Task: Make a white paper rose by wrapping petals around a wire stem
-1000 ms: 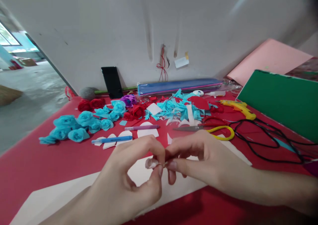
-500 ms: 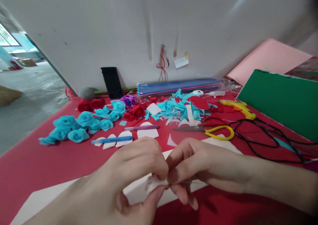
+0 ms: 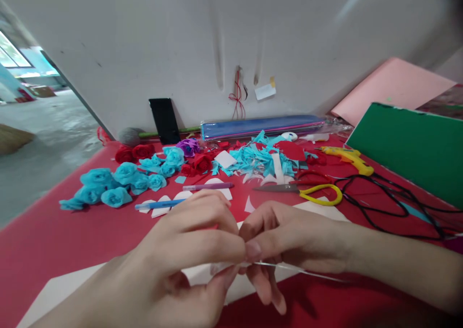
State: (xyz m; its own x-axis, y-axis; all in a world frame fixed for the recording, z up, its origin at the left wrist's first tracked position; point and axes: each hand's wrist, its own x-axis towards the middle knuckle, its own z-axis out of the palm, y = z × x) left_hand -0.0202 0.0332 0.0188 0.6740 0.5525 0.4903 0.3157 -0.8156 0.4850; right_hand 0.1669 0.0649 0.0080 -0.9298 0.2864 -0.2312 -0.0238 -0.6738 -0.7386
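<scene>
My left hand (image 3: 181, 255) and my right hand (image 3: 289, 241) meet fingertip to fingertip low in the middle of the view. Both pinch a thin pale strand, perhaps wire or a sliver of paper (image 3: 300, 270), that runs out to the right under my right hand. Under the hands lies a large white paper sheet (image 3: 61, 289) on the red table (image 3: 43, 236). Just beyond the hands lie a blue pen (image 3: 159, 204), a purple pen (image 3: 208, 186) and white heart-shaped cut-outs (image 3: 159, 211).
Blue paper roses (image 3: 108, 185), red roses (image 3: 133, 152) and a purple one (image 3: 188, 146) sit at the left. Blue scraps (image 3: 256, 157), yellow-handled scissors (image 3: 307, 192), a yellow glue gun (image 3: 347, 157) with black cable (image 3: 390, 202), green card (image 3: 412, 144), pink card (image 3: 390, 84) and a black phone (image 3: 164, 120) lie further back.
Both hands have dropped lower toward the white sheet, still pinched together. A thin strand now shows stretching rightward from the pinch.
</scene>
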